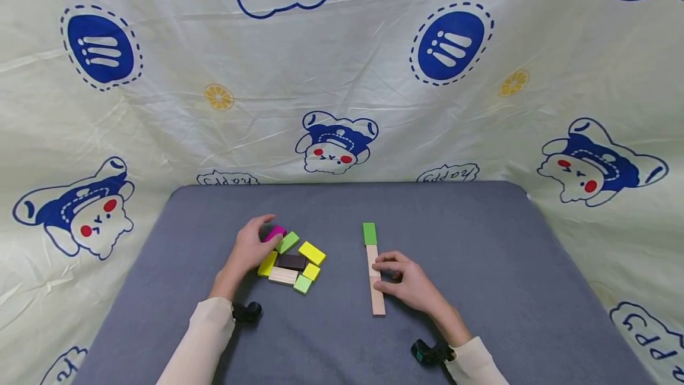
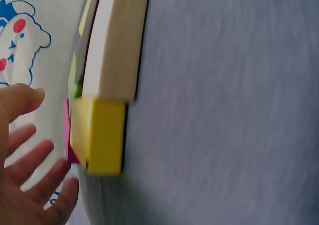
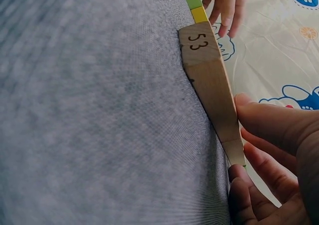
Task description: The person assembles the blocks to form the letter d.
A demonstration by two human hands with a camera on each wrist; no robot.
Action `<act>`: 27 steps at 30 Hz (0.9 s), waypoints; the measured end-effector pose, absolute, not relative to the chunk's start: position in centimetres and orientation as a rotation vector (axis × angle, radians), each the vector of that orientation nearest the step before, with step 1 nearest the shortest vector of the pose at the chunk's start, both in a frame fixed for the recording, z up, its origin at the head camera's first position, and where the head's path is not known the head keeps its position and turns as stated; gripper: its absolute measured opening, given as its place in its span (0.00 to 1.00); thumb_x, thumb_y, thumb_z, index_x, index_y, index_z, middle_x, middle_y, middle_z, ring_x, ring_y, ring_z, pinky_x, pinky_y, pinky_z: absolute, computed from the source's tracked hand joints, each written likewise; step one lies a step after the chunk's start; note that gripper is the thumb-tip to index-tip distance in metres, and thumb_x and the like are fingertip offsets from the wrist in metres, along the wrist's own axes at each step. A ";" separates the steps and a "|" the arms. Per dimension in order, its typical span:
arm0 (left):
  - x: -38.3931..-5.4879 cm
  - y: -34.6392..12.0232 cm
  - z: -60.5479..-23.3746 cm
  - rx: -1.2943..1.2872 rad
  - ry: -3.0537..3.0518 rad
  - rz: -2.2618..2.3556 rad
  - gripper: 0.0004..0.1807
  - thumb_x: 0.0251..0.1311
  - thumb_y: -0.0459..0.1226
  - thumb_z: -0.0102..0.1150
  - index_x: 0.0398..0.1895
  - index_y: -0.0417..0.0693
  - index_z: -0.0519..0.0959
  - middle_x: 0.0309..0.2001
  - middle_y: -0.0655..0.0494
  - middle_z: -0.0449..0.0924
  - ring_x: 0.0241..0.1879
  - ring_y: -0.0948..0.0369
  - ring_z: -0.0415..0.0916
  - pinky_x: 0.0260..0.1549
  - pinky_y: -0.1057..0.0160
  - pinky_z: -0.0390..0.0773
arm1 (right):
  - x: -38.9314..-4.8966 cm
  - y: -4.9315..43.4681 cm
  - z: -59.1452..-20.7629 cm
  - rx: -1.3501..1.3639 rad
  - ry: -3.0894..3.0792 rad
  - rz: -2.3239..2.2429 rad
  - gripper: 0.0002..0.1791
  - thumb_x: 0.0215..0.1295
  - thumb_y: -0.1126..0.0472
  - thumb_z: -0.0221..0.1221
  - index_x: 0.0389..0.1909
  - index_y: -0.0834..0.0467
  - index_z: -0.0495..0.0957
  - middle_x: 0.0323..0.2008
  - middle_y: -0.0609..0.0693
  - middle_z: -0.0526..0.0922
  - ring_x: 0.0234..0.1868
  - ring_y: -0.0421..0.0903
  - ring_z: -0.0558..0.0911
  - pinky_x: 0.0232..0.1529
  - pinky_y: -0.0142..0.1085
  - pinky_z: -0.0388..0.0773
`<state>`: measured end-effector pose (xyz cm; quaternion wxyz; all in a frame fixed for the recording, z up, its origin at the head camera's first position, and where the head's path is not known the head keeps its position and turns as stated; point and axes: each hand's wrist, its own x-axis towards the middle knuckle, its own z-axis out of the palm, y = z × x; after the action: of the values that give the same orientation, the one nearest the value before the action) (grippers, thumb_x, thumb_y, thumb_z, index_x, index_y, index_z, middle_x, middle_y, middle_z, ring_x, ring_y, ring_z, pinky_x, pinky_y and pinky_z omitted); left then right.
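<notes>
My left hand (image 1: 251, 245) reaches over the left side of a cluster of wooden blocks, its thumb and fingers apart around a magenta block (image 1: 275, 233). Beside the thumb lie a green block (image 1: 288, 242) and a yellow block (image 1: 267, 264). On the right, a straight row runs away from me: a green block (image 1: 369, 233) at the far end, then two plain wooden blocks, the nearer one (image 1: 378, 305) stamped "53" in the right wrist view. My right hand (image 1: 408, 281) touches the row's right side around the joint between the plain blocks, thumb and fingers apart.
In the cluster also lie a dark brown block (image 1: 291, 262), a plain wooden block (image 1: 283, 276), two more yellow blocks (image 1: 312, 253) and a light green block (image 1: 302, 284). The table (image 1: 454, 224) has a grey cloth; a printed white curtain (image 1: 342, 64) hangs behind.
</notes>
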<state>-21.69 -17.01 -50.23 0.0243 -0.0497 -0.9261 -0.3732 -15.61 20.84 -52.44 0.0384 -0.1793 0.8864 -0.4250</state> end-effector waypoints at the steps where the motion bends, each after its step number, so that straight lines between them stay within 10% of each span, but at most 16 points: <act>1: -21.8 -17.3 -50.2 -0.168 -2.878 -1.153 0.30 0.67 0.39 0.64 0.71 0.42 0.72 0.66 0.39 0.74 0.58 0.43 0.75 0.59 0.43 0.77 | -15.7 20.8 -52.4 -0.554 2.715 -1.304 0.20 0.62 0.59 0.72 0.55 0.58 0.86 0.58 0.50 0.81 0.55 0.49 0.79 0.47 0.35 0.77; 8: -22.7 -18.5 -50.1 -0.238 -3.052 -1.119 0.29 0.61 0.31 0.59 0.69 0.44 0.75 0.44 0.44 0.79 0.32 0.57 0.71 0.29 0.62 0.72 | -15.7 20.9 -52.6 -0.549 2.693 -1.333 0.19 0.62 0.59 0.72 0.54 0.58 0.86 0.58 0.51 0.81 0.54 0.49 0.79 0.47 0.34 0.77; 17: -22.9 -19.3 -49.7 -0.389 -3.133 -1.183 0.37 0.51 0.22 0.53 0.70 0.43 0.74 0.62 0.40 0.74 0.33 0.57 0.71 0.30 0.62 0.70 | -15.6 21.0 -52.6 -0.519 2.692 -1.345 0.19 0.61 0.59 0.73 0.53 0.57 0.87 0.57 0.50 0.81 0.55 0.51 0.79 0.46 0.34 0.77; 27: -23.5 -20.1 -49.9 -0.439 -3.143 -1.214 0.34 0.56 0.25 0.62 0.70 0.43 0.74 0.35 0.49 0.77 0.31 0.58 0.70 0.32 0.61 0.70 | -15.7 21.0 -52.6 -0.530 2.704 -1.338 0.18 0.62 0.58 0.73 0.53 0.56 0.87 0.57 0.50 0.81 0.55 0.50 0.80 0.47 0.34 0.77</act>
<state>-23.50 -20.12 -49.89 -0.1279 -0.1281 -0.9175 -0.3542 -15.68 21.00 -52.65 0.0390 -0.1730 0.8821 -0.4364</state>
